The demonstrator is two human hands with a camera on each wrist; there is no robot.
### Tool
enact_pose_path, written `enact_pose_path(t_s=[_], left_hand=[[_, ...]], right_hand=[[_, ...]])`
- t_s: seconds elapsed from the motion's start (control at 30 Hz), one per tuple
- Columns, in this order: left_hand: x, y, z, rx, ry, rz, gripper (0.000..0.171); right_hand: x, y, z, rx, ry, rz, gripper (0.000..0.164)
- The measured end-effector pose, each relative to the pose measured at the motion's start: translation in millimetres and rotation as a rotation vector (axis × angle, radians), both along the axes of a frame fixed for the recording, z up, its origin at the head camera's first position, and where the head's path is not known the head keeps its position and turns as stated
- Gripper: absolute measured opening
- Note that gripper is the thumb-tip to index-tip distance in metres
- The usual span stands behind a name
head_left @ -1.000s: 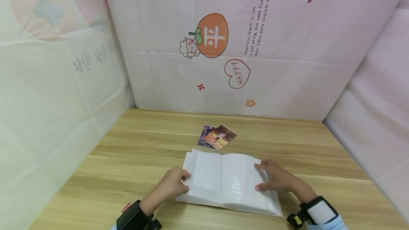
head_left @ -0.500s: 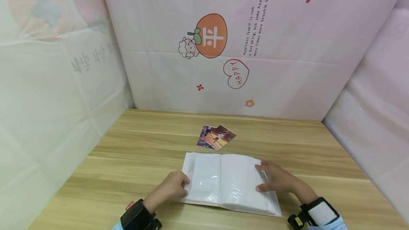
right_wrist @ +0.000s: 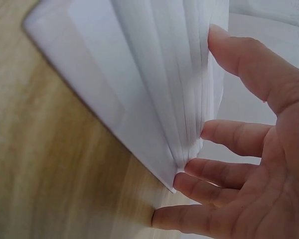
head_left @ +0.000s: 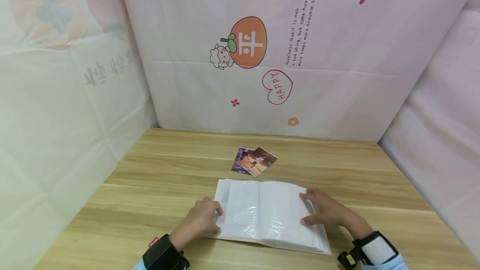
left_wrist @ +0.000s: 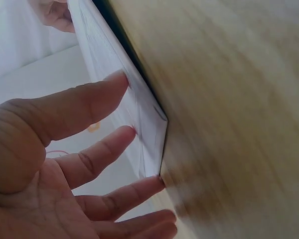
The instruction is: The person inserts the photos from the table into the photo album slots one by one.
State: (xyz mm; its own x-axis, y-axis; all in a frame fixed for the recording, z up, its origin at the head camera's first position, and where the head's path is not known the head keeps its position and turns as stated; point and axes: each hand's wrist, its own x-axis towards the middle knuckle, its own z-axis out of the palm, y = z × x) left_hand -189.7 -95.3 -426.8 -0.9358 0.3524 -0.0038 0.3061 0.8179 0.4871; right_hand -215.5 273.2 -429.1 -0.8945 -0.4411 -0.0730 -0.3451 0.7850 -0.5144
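White printed cloth (head_left: pixel 330 45) hangs ahead of the hands and down both sides, so it's basically a little booth. Below that you've got a wood-grain worktop (head_left: pixel 161 170) running out past the hands to the back cloth.

Biggest thing on it is a white photo album (head_left: pixel 259 216), lying open right between the two hands. Looks like clear pockets with white pages behind, and no pictures showing in either facing page. The page stack (head_left: pixel 288 211) on the right hand's side is clearly the thicker one.

Now the hands. Left hand (head_left: pixel 200 216) is loose and spread, thumb and fingertips just touching the album's edge, not clamped on anything. Right hand (head_left: pixel 324 209) is much the same: thumb against the page stack, fingers fairly straight along its outer edge, no real grip.

Smallest bits: two photos, beyond the album and out of reach of both hands as they sit. The front photo (head_left: pixel 258 161) overlaps the back photo (head_left: pixel 240 155).

Progress-wise, I'd call it early days: the album's opened to a bare spread, that part's done. Both photos are loose and neither is in a pocket yet.
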Motion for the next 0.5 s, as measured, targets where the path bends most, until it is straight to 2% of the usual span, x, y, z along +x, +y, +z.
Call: enact_pose_path(t_s=[0.2,0.5], left_hand=[[-0.2,-3.9,2.5,0.005,-0.008,-0.042,0.036],[-2.0,-5.3,2.7,0.011,-0.029,-0.067,0.047]], right_hand=[[-3.1,0.6,0.1,0.008,0.018,0.014,0.081],[-4.9,2.0,1.4,0.006,0.023,0.048,0.081]])
